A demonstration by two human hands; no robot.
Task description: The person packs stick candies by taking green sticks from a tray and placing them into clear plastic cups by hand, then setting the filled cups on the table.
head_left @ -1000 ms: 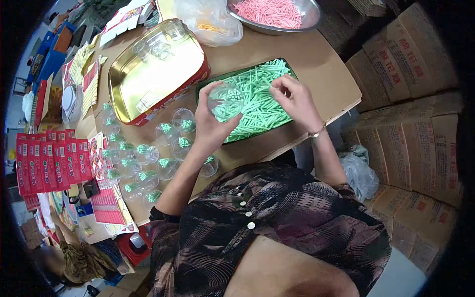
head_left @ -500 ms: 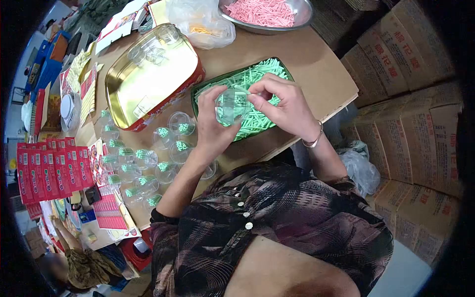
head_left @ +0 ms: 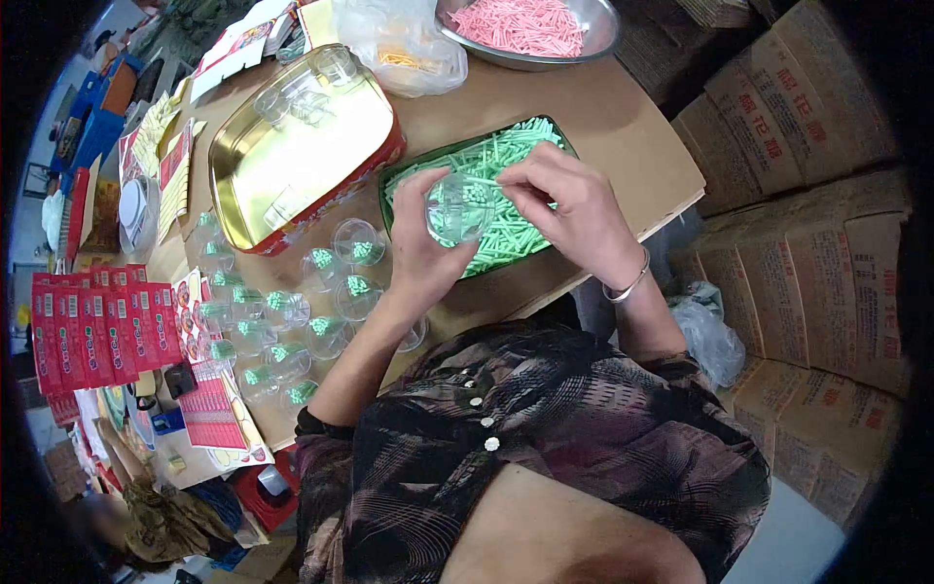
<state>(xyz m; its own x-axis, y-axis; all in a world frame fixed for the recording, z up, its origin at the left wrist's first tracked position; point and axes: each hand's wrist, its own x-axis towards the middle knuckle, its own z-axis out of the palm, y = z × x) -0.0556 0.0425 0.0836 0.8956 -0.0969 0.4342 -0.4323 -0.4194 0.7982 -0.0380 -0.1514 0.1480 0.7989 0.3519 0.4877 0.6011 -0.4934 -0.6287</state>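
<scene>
A clear plastic cup (head_left: 457,209) with some green sticks inside is held in my left hand (head_left: 425,234), over the near left part of a dark-rimmed tray. Green sticks (head_left: 511,232) fill that tray. My right hand (head_left: 569,206) pinches a green stick (head_left: 482,181) at the mouth of the cup, thumb and forefinger together. Left of my left forearm, several clear cups (head_left: 326,336) stand or lie on the table, each with a bundle of green sticks.
A gold-lined tin (head_left: 292,146) with a few clear cups lies beyond the filled cups. Farther back are a plastic bag (head_left: 409,58) and a metal bowl of pink sticks (head_left: 520,29). Cartons (head_left: 798,282) are stacked at right. Another person (head_left: 161,516) is at lower left.
My right hand has come from over the right part of the tray to the cup's mouth, bringing a green stick. My left hand has shifted slightly right with the cup.
</scene>
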